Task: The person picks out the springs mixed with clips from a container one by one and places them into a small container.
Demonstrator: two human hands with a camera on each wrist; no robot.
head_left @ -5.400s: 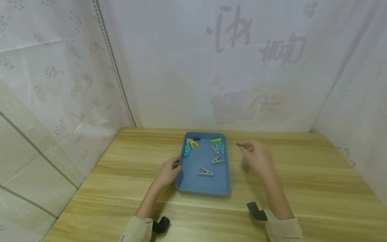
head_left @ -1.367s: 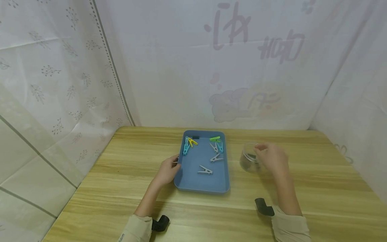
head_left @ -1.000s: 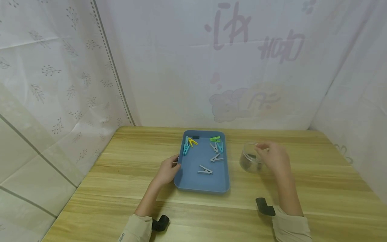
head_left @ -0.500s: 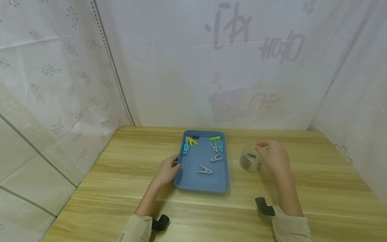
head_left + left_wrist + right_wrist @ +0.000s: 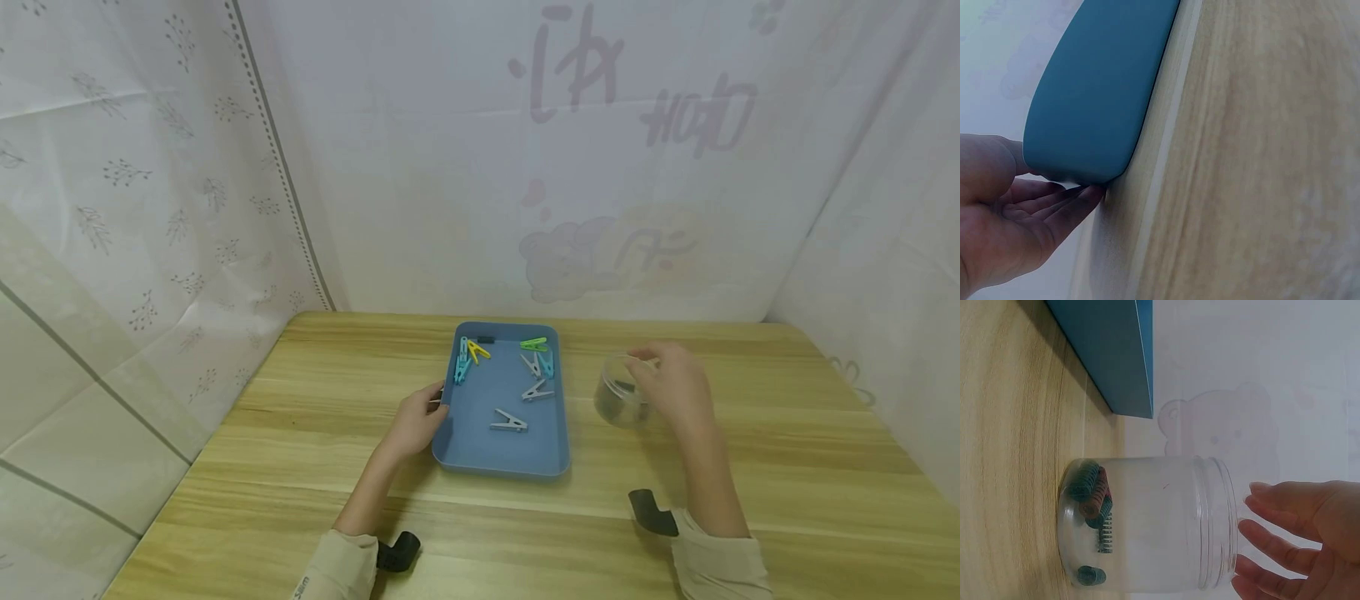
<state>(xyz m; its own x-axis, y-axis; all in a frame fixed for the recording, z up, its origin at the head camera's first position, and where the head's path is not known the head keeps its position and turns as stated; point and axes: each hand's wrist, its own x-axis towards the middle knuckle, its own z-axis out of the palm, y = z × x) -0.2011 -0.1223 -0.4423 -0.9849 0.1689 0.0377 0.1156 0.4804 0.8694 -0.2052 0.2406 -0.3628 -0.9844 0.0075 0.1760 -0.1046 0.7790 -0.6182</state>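
At the blue tray's (image 5: 480,454) left side, my left hand (image 5: 415,423) pinches the wall, thumb at the rim and fingers along the outside. Clothespins lie in the tray: a yellow one (image 5: 477,351), a green one (image 5: 534,344), several grey and teal ones. A small dark cylinder (image 5: 486,340) sits by its far wall. My right hand (image 5: 678,392) is at the mouth of a clear plastic jar (image 5: 1154,519), fingers spread and nothing between them. Inside the jar are several small coil springs, dark green (image 5: 1084,480) and reddish brown (image 5: 1093,500).
The wooden table (image 5: 315,467) runs back to a white printed curtain (image 5: 420,167), with more curtain on both sides. The jar stands a short gap right of the tray. Black camera mounts (image 5: 400,552) stick out from both wrists.
Earlier my right hand pinched a small dark piece between tray and jar. It then went to the jar's mouth, and now the fingers are parted there. The left hand has stayed on the tray.
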